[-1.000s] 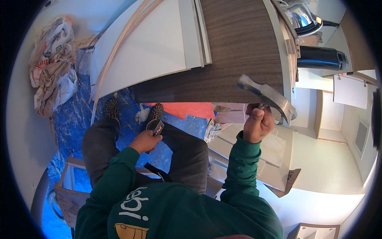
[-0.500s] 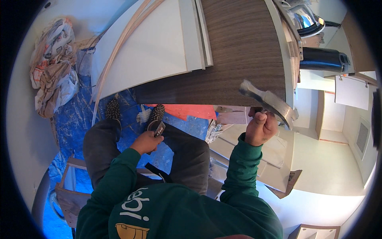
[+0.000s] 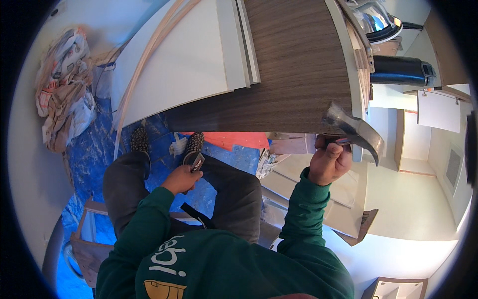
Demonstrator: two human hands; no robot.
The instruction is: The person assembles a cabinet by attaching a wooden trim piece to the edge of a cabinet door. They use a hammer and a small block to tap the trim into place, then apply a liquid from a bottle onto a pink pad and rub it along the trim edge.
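Note:
My right hand (image 3: 328, 163) is closed round the handle of a claw hammer (image 3: 354, 130), beside the near right corner of a brown wood-grain panel (image 3: 298, 65). The metal head sits above the fist, overlapping the panel's corner, and its curved claw points right. Most of the handle is hidden by my fingers. Over my lap, my left hand (image 3: 181, 179) is wrapped round a narrow dark tool (image 3: 197, 163) with pale lettering. Its short flat end sticks out beyond the fingers; its exact kind cannot be made out.
White boards (image 3: 184, 60) and thin bent wooden strips (image 3: 137, 74) lean on the panel's left side. Crumpled bags (image 3: 64, 89) lie at the far left over blue floor sheeting (image 3: 94, 144). A black cylinder (image 3: 401, 71) and loose boards (image 3: 343, 187) are at right.
The hammer has shifted right and slightly down, its head turning so that the claw reaches past the panel's corner. My left hand has barely moved.

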